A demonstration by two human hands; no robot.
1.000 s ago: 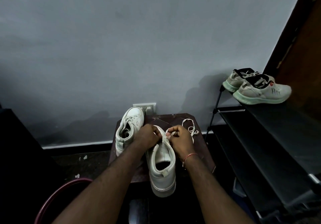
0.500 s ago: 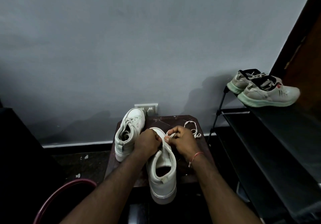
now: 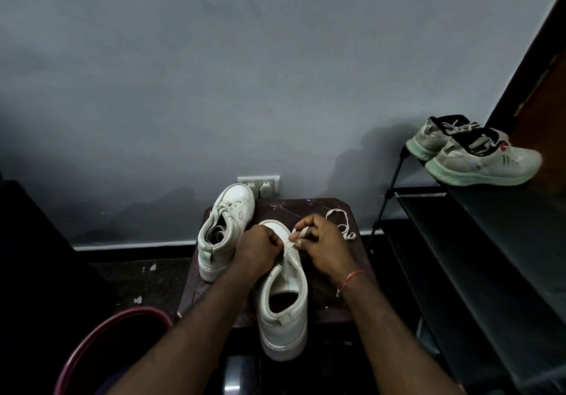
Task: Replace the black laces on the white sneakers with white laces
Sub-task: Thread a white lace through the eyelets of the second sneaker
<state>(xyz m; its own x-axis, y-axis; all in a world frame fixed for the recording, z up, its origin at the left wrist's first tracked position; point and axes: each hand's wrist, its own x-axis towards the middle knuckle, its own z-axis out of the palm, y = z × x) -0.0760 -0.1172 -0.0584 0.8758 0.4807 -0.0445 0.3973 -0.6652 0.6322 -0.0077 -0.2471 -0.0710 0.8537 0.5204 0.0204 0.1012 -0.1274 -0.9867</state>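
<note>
Our right grip (image 3: 324, 249) pinches the white lace (image 3: 303, 231) — our left grip (image 3: 260, 250) clasps the white sneaker (image 3: 283, 299) on the counter (image 3: 333, 206).

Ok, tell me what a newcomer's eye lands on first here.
In the centre, on the dark stool, both hands work on a white sneaker: the right hand pinches a white lace and the left hand grips the sneaker's front. A second sneaker, white-laced, stands on the stool's left side. At the right, a pair of grey trainers sits atop a black rack.
</note>
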